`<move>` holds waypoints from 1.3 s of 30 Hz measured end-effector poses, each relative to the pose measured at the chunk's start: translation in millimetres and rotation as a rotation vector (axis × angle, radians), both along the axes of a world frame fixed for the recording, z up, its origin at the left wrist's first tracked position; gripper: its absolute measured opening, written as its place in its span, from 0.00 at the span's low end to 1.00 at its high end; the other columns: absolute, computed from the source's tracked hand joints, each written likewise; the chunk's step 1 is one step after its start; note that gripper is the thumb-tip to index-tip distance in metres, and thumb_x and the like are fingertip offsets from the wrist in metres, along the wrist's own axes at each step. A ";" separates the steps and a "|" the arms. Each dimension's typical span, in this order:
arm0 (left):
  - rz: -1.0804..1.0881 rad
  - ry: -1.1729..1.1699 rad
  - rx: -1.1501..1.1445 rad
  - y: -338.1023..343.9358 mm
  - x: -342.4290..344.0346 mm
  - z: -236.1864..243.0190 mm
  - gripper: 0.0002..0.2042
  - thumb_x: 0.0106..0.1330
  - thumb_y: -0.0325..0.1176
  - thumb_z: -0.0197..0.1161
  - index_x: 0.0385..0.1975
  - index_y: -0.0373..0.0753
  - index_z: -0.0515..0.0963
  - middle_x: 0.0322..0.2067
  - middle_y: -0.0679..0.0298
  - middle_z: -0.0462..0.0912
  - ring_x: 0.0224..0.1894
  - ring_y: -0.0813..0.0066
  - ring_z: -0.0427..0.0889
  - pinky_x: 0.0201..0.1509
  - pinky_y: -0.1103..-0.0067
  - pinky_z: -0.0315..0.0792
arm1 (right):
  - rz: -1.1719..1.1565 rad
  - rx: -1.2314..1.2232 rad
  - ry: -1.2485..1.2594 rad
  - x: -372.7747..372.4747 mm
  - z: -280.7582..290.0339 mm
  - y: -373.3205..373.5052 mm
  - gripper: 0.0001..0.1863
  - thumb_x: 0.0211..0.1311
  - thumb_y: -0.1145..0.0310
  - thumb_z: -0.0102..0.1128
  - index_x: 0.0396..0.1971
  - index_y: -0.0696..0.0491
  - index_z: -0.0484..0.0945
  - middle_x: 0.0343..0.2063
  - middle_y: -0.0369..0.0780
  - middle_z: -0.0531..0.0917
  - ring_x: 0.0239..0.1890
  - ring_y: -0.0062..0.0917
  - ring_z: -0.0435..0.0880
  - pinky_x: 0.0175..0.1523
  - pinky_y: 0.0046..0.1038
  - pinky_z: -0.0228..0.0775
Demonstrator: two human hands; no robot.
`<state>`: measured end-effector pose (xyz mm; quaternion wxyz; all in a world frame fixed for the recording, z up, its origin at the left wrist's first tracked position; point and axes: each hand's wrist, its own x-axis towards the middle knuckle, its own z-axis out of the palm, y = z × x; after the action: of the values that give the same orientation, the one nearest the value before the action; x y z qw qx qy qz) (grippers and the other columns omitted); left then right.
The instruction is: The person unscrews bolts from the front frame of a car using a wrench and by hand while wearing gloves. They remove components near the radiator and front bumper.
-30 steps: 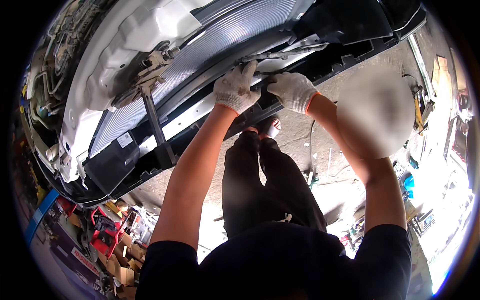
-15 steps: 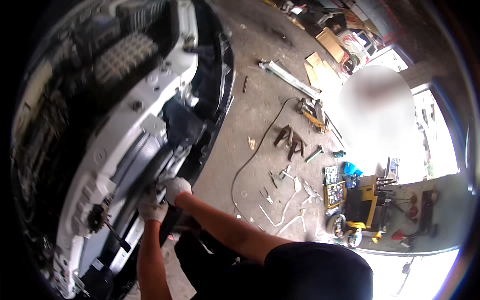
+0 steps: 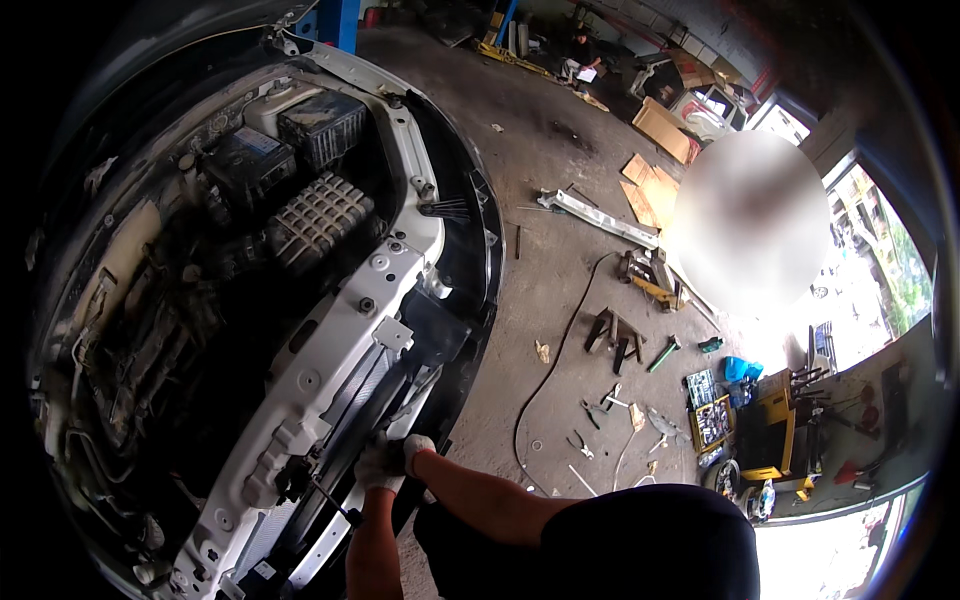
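Note:
Both my hands wear pale work gloves and meet at the front end of a car, in the gap between the white radiator support [image 3: 330, 360] and the black bumper cover [image 3: 482, 250]. My left hand [image 3: 376, 466] sits against the white bumper beam [image 3: 322, 545], fingers curled. Right beside it, my right hand [image 3: 418, 452] is closed like a fist, its knuckles toward the left glove. Whatever lies between the gloves is too small and dark to make out. A hood latch [image 3: 292, 484] is fixed to the support left of my hands.
Under the raised hood, a battery [image 3: 250, 160] and a ribbed cover [image 3: 320, 215] show. On the floor to the right lie a cable [image 3: 545, 380], a small stool [image 3: 615, 335], a green-handled tool [image 3: 664, 353], pliers [image 3: 580, 445] and an open socket set [image 3: 713, 422]. Another person [image 3: 580, 55] sits far back.
My view has shifted, so the car and both hands appear lower and farther right, and more of the engine bay shows. The gloves stay together at the bumper beam.

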<state>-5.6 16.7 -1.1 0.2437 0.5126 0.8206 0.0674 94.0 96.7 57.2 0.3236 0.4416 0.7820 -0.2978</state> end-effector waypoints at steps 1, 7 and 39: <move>0.009 -0.015 -0.036 -0.7 -1.5 6.3 0.26 0.63 0.64 0.61 0.55 0.57 0.75 0.49 0.60 0.85 0.51 0.55 0.87 0.49 0.63 0.81 | 0.018 -0.001 0.009 -1.2 5.0 -1.6 0.17 0.60 0.61 0.68 0.50 0.43 0.89 0.52 0.37 0.89 0.56 0.30 0.87 0.58 0.31 0.80; -0.054 0.016 -0.103 16.9 12.3 47.6 0.29 0.65 0.62 0.59 0.62 0.57 0.68 0.53 0.55 0.83 0.53 0.49 0.87 0.52 0.58 0.82 | -0.028 -0.023 0.029 20.3 -95.9 21.2 0.27 0.53 0.61 0.72 0.57 0.36 0.85 0.55 0.38 0.87 0.60 0.30 0.85 0.60 0.31 0.80; -0.021 -0.034 0.073 -4.6 -4.4 28.0 0.26 0.67 0.56 0.61 0.61 0.54 0.68 0.48 0.52 0.83 0.46 0.45 0.87 0.42 0.52 0.81 | -0.021 0.008 0.050 5.0 -85.6 18.0 0.20 0.72 0.58 0.58 0.57 0.51 0.84 0.57 0.41 0.86 0.57 0.32 0.86 0.56 0.34 0.79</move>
<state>-10.0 12.1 26.9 0.2395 0.5286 0.8077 0.1036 99.0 114.6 -28.4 0.2989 0.4436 0.7863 -0.3092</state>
